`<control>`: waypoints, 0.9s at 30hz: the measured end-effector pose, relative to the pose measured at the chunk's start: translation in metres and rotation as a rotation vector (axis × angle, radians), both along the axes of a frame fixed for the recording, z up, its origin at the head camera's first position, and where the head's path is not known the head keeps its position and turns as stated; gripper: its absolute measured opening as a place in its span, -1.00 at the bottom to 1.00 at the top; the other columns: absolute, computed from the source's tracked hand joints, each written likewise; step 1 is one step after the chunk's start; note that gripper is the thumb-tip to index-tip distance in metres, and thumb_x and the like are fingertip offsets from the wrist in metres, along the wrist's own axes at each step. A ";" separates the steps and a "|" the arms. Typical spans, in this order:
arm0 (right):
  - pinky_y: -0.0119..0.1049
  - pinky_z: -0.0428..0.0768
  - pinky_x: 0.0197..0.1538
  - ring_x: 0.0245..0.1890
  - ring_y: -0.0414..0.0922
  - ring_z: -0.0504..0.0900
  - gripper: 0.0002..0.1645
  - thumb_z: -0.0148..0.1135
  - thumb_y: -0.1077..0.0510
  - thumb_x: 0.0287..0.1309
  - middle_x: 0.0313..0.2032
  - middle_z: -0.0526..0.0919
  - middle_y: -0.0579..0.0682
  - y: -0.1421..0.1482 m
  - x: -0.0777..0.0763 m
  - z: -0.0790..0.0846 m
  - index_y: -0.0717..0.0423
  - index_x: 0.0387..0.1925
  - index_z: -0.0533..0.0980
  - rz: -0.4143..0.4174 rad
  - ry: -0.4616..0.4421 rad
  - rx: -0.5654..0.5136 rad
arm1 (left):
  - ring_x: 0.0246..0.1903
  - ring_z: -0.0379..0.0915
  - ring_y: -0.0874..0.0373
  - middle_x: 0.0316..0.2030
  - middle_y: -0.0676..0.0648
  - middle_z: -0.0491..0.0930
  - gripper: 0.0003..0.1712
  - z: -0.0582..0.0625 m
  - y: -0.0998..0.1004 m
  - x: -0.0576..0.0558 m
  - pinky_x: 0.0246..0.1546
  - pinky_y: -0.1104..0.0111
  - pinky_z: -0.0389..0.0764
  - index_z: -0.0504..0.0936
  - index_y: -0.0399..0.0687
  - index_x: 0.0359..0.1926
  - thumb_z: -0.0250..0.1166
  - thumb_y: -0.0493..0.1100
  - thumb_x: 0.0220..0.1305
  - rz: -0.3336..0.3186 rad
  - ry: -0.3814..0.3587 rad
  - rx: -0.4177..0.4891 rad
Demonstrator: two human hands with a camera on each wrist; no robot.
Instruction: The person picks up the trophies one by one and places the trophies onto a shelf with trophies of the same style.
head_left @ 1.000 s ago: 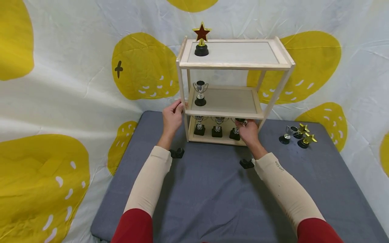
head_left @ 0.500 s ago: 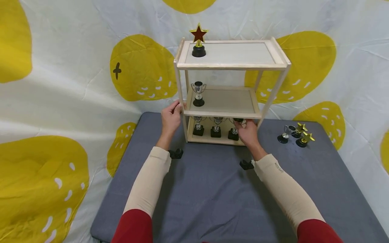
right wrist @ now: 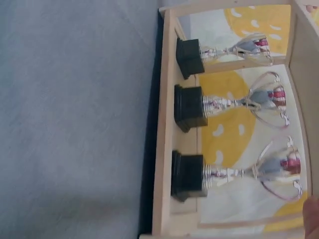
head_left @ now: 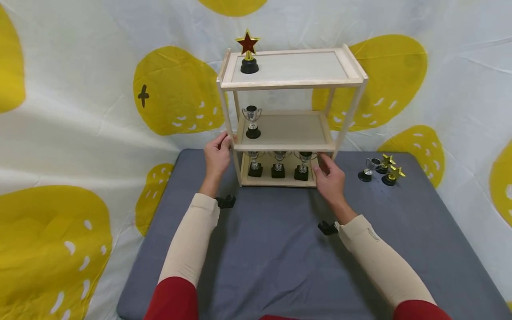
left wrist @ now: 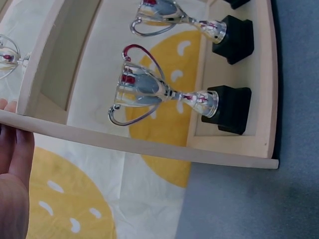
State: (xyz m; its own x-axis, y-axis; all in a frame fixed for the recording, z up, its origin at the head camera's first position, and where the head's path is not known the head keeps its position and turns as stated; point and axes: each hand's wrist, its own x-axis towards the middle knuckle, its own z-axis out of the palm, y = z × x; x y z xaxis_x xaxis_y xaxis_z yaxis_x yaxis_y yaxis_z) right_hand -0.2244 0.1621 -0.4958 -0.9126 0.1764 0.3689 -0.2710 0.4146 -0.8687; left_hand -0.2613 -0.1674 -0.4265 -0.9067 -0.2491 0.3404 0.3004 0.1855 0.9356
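A wooden three-tier shelf (head_left: 284,147) stands at the back. My left hand (head_left: 217,154) grips its left front post; in the left wrist view the fingers (left wrist: 21,154) pass behind the post. Three silver trophy cups with square black bases stand upright on the bottom tier: left (head_left: 254,165), middle (head_left: 278,170) and right (head_left: 302,171). My right hand (head_left: 331,180) is just right of the right cup, apart from it, at the shelf's lower right front post. Its fingers are loosely bent and hold nothing. In the right wrist view only a fingertip (right wrist: 311,216) shows.
A red-and-gold star trophy (head_left: 250,66) stands on the top tier's left. A silver cup (head_left: 253,129) is on the middle tier's left. On the grey table mat (head_left: 260,249), right of the shelf, are a silver cup (head_left: 367,171) and two gold star trophies (head_left: 392,175).
My right hand has let go of the right cup on the bottom tier and moved off it to the right. The left hand keeps its grip on the post. The view has shifted slightly.
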 end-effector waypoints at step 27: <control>-0.74 0.61 -0.04 -0.15 -0.49 0.68 -0.64 0.31 0.47 0.26 0.06 0.64 0.56 0.090 0.037 0.006 0.54 0.08 0.60 -0.127 0.126 -0.138 | 0.05 0.71 -0.14 0.05 -0.36 0.74 -0.63 0.002 0.000 0.001 0.11 0.16 0.75 0.66 -0.26 0.25 0.20 -0.22 0.55 0.029 0.022 -0.039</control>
State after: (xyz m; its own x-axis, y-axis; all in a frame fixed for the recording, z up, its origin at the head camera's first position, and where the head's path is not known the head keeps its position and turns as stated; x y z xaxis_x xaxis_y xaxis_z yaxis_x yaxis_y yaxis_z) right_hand -0.1874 0.2518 -0.4895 -0.8279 0.3439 0.4430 -0.3341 0.3320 -0.8821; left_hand -0.2606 -0.1670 -0.4250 -0.8915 -0.2609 0.3702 0.3149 0.2304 0.9207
